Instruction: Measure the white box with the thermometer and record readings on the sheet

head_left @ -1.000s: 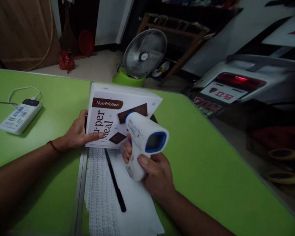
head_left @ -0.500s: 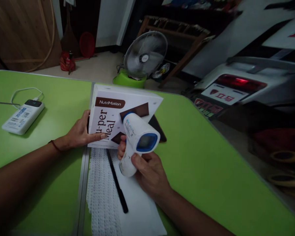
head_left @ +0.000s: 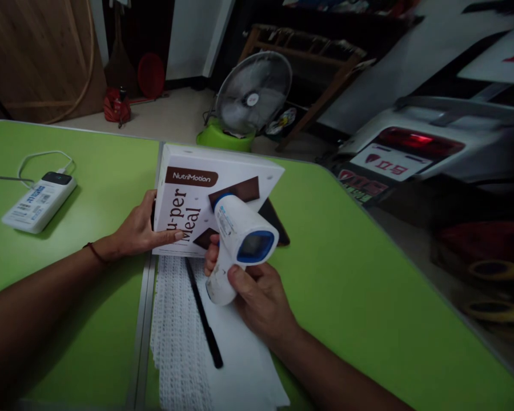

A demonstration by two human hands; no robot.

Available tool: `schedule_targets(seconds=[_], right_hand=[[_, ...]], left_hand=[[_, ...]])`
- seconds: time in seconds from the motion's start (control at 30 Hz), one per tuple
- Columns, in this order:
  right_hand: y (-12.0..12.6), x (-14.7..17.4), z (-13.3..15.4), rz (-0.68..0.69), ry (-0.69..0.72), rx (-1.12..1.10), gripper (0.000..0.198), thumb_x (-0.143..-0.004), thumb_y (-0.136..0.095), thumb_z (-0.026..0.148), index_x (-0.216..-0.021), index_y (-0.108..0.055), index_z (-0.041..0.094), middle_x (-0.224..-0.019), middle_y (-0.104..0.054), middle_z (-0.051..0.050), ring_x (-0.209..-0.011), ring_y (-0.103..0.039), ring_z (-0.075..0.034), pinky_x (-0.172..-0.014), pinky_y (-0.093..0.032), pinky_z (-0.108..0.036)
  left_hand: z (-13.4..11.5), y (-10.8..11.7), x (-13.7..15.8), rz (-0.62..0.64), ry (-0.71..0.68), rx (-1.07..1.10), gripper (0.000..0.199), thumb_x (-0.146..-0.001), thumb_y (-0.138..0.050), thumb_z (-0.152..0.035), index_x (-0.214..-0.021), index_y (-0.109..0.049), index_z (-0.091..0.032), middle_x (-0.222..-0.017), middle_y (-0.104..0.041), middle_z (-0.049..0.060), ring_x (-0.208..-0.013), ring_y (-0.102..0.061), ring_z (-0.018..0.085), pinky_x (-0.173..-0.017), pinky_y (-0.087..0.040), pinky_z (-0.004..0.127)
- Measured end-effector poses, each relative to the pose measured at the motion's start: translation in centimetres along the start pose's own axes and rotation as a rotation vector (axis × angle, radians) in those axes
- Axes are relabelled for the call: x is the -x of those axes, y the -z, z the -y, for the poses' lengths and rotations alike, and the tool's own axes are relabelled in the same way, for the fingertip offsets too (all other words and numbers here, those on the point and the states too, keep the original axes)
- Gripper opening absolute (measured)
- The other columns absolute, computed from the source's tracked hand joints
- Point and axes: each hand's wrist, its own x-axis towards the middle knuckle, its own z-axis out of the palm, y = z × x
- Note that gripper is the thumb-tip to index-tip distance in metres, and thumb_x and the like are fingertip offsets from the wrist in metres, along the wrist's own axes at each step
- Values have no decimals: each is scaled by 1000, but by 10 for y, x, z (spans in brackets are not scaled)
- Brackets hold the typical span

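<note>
My left hand [head_left: 143, 228] grips the lower left side of a white box [head_left: 188, 157] printed "NutriMotion", its thumb across the front. The box stands upright on the green table. In front of it, my right hand [head_left: 257, 291] is wrapped round the handle of a white and blue infrared thermometer [head_left: 235, 228]. The thermometer's nose points at the box and its screen faces me; the screen looks dark. Below lie printed paper sheets [head_left: 177, 337] with a black pen [head_left: 205, 319] on them. A dark flat object [head_left: 275, 221] shows partly behind the box.
A white power bank [head_left: 38, 202] with a cable lies on the left of the green table [head_left: 346, 285]. Beyond the table are a fan [head_left: 252, 97] on a green stool [head_left: 225, 138], a red basin [head_left: 151, 75] and, at the right, a scooter [head_left: 411, 142].
Both hands keep their grip, and the box and thermometer hold nearly the same place. The view has shifted only very slightly.
</note>
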Motion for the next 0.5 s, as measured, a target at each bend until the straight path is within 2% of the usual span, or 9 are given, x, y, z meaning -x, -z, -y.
schedule_targets(seconds=[0.07,0.27,0.5], right_hand=[[-1,0,1,-3,2,-4,41,-78,-74,64,-87,-69,25,-79,-69,-4,-71,-63,-19,-67,-59,-37],[-2,0,2,-9,0,-38,42,-75,-77,64,-83,-70,24,-76,-68,-3,-68,-63,-18,-64,-58,-35],[-1,0,-2,-5,-20,-75,42,-74,-79,64,-87,-72,25,-81,-71,-4,-72,-65,-20,-70,-59,-38]], left_hand=[[-1,0,0,-15,46,4,79,-73,-82,-57,-130,-41,-21,-121,-64,13,-107,-67,30,-86,-61,47],[-2,-1,-1,-16,29,8,79,-72,-82,-57,-129,-41,-21,-122,-64,13,-109,-65,31,-88,-59,50],[-3,-1,0,-6,63,44,80,-72,-83,-56,-129,-41,-20,-123,-63,14,-112,-65,33,-89,-59,50]])
